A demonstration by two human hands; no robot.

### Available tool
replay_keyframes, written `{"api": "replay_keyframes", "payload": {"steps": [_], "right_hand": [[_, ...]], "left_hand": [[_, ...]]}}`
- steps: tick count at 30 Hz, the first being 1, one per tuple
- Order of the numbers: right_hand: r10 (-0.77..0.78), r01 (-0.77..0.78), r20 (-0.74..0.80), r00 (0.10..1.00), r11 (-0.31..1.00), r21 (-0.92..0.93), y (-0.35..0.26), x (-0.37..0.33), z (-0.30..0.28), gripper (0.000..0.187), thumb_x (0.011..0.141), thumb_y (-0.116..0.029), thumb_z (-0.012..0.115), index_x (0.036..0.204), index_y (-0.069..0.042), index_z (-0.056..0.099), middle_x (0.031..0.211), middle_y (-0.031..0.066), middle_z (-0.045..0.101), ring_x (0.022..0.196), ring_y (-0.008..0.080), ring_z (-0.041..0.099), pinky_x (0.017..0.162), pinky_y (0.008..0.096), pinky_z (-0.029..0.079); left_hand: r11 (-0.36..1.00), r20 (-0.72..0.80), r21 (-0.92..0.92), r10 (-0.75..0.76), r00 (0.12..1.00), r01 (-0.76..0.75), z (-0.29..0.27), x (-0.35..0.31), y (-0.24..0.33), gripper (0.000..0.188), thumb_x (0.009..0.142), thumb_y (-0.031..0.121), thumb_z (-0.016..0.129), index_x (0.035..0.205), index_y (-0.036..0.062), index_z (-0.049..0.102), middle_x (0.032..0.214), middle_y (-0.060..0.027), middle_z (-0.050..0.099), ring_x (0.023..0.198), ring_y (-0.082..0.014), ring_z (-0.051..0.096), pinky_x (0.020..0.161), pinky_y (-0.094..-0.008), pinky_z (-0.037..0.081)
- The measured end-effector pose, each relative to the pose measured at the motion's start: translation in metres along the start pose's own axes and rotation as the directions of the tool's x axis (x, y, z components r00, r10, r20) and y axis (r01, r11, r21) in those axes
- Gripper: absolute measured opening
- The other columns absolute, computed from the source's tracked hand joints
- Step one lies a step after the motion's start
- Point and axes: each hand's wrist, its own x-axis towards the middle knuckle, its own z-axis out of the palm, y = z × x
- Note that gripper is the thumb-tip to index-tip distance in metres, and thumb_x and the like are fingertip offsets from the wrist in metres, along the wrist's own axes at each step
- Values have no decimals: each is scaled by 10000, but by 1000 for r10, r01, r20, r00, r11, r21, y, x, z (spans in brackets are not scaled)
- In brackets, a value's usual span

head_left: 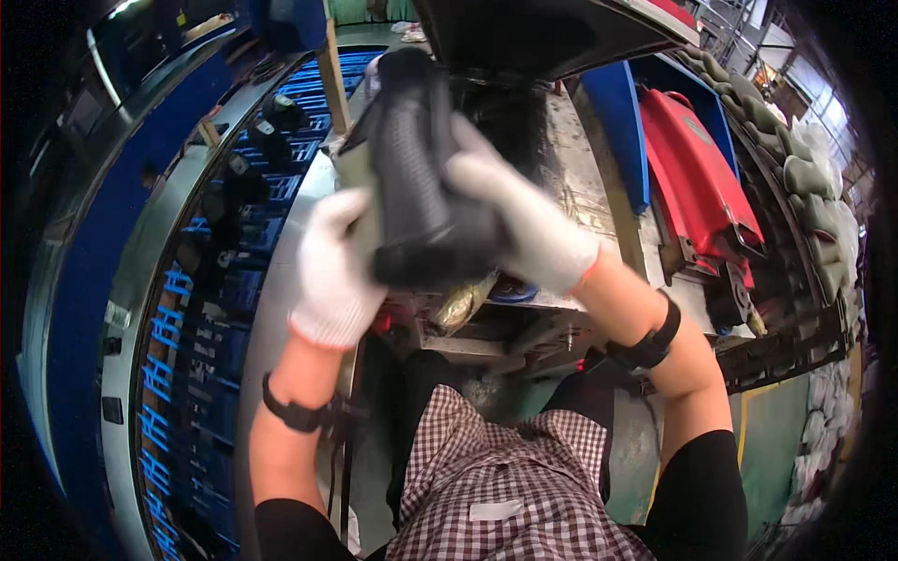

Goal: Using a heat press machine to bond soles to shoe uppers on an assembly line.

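I hold a black shoe (423,178) up in front of me with both hands, its ribbed side toward the camera. My left hand (335,271), in a white glove, grips the shoe's left side. On the shoe's right side my right hand (524,220), also in a white glove, wraps around it. A pale olive piece (354,173) shows behind the shoe on its left edge. Both wrists carry black bands.
A curved conveyor (201,309) with blue slats and dark shoes runs along my left. A grimy metal workbench (575,168) lies ahead under a dark machine hood (533,33). A red machine part (697,178) stands right, beside stacked olive pieces (804,178).
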Motion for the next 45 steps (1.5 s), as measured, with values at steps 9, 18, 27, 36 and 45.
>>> {"api": "replay_keyframes", "payload": {"steps": [9,18,27,36,45], "right_hand": [[-237,-446,-564,791,409,-796,15,98,-193,917,840,-588,664,1570,-69,467,1429,300,572,1380,435,539,1128,501,468],[-39,-524,-524,851,4,-851,20,116,-138,1002,838,-780,625,1544,-86,473,1435,389,473,1227,524,614,1031,539,533],[-498,-67,-218,839,303,-951,-12,-10,-127,440,999,-356,629,1301,-43,691,1239,233,693,1164,383,669,1020,450,515],[242,-248,-112,964,968,-34,91,-154,-50,444,1073,-274,594,1418,3,558,1132,83,694,952,151,659,824,297,538],[147,-239,189,971,629,739,130,-107,-11,630,1028,-371,639,1535,-60,429,1451,131,576,1301,311,588,1061,449,510]], "left_hand": [[-178,636,590,704,318,-787,96,101,51,577,990,316,672,1456,-4,558,1410,-204,630,1267,-305,610,1114,-382,452],[-432,839,535,169,517,-726,198,187,107,528,1018,344,555,1475,78,547,1436,-231,606,1321,-365,586,1128,-417,444],[-434,787,538,-48,614,-723,242,234,88,418,1031,361,549,1295,54,653,1207,-222,722,1105,-398,684,973,-462,536],[-95,226,939,-552,802,-330,192,149,15,440,966,492,664,896,68,757,726,-33,671,657,-126,624,619,-303,528],[-332,334,795,-460,823,-508,124,125,-46,548,913,610,623,1013,98,788,958,-172,760,911,-370,723,851,-438,539]]}}
